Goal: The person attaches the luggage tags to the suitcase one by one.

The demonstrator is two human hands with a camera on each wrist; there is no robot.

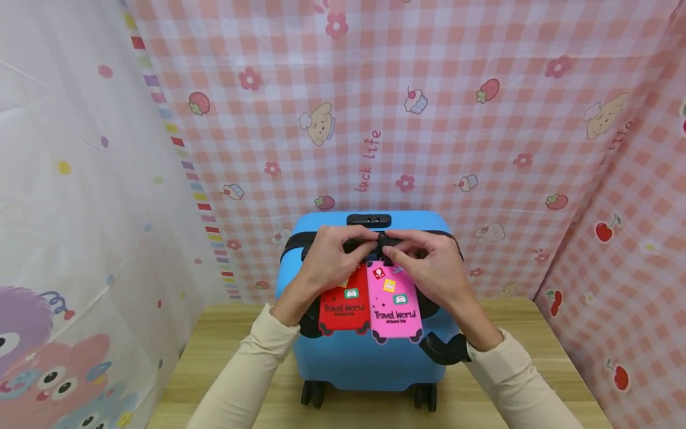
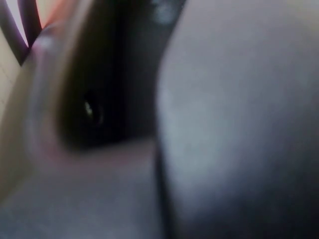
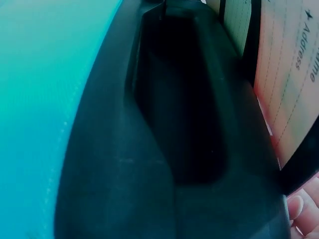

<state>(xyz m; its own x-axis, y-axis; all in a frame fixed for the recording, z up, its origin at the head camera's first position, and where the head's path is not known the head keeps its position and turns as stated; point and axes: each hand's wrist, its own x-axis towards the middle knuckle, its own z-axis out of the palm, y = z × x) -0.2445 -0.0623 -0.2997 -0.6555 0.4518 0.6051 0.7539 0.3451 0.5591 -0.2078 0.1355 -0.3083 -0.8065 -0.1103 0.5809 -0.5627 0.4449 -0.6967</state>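
Note:
A blue suitcase stands upright with two luggage tags hanging at its black top handle. One luggage tag is red, the other pink; both read "Travel World". My left hand and right hand meet above the tags and pinch a short black strap from either side, at the pink tag's top. In the right wrist view, the lined back of a tag shows the word "Address" beside the black handle. A blurred grey surface fills most of the left wrist view.
A black combination lock sits on the suitcase's far top edge. The suitcase wheels rest on a wood-grain table. A pink checked curtain hangs behind, with a white printed one at left.

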